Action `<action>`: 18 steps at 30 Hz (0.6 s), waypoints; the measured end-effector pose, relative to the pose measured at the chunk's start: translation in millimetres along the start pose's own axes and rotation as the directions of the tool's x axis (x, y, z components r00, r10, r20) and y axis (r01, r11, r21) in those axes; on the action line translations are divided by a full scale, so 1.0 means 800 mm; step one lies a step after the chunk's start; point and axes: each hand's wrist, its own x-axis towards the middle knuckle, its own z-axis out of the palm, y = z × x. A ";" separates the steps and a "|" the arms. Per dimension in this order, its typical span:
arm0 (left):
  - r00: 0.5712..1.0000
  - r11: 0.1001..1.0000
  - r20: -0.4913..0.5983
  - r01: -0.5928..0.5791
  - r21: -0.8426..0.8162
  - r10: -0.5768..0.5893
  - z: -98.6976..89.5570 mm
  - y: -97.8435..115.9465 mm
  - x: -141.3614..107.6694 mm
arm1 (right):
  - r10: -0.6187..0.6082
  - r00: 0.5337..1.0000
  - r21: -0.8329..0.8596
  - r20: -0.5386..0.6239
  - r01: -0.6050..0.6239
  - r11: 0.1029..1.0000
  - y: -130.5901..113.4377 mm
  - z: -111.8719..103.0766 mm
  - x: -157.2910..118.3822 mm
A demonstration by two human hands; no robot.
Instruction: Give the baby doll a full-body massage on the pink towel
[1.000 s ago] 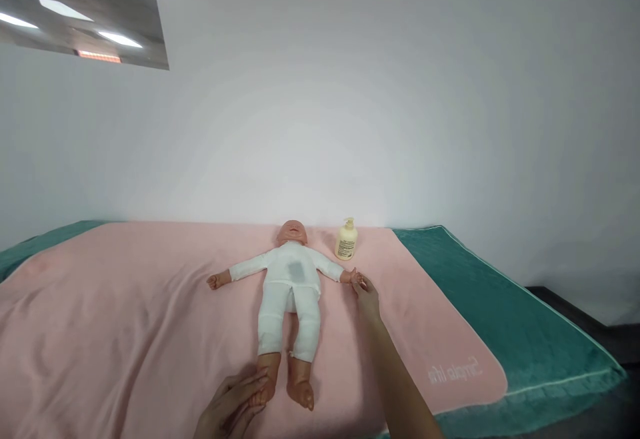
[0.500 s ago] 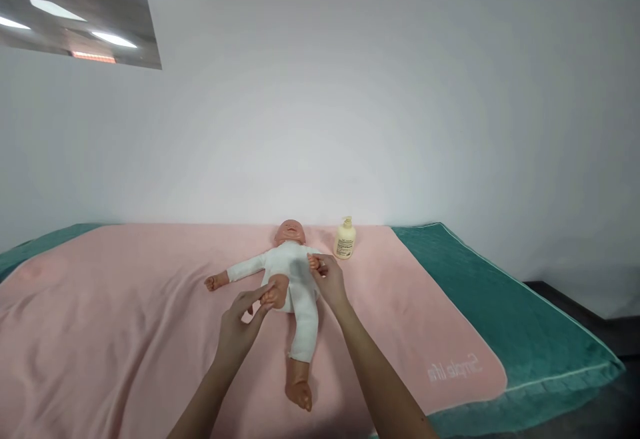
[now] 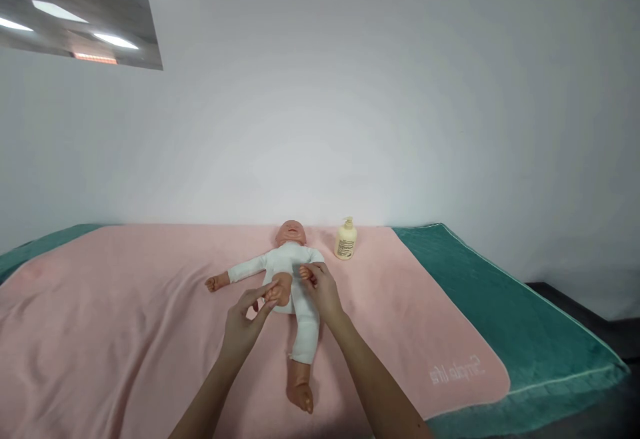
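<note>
Hands (image 3: 241, 325) (image 3: 326, 292) half-curled, left pinching doll's foot (image 3: 274, 293), right doll's fist (image 3: 305, 271)

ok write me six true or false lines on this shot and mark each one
The left hand grips a foot of the doll. True.
The doll lies face down. False: it lies face up.
The right hand holds one doll hand. True.
The pump bottle stands upright on the pink blanket. True.
Both doll legs are bent up. False: one leg lies stretched out.
The right hand touches the pump bottle. False: they are apart.
</note>
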 end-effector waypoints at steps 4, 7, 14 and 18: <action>0.993 0.994 0.042 -0.113 0.004 0.112 -0.018 0.000 -0.038 | 0.115 0.986 0.067 -0.124 -0.108 0.992 0.013 -0.025 0.006; 0.981 0.984 0.078 -0.175 -0.011 0.176 -0.026 -0.002 -0.066 | 0.237 0.950 0.132 -0.204 -0.213 0.968 0.027 -0.051 0.008; 0.941 0.958 0.186 -0.288 -0.010 0.284 -0.034 -0.029 -0.121 | 0.461 0.830 0.282 -0.314 -0.382 0.880 0.063 -0.100 -0.010; 0.916 0.934 0.214 -0.355 0.037 0.340 -0.037 -0.050 -0.136 | 0.506 0.786 0.328 -0.356 -0.402 0.855 0.076 -0.105 -0.025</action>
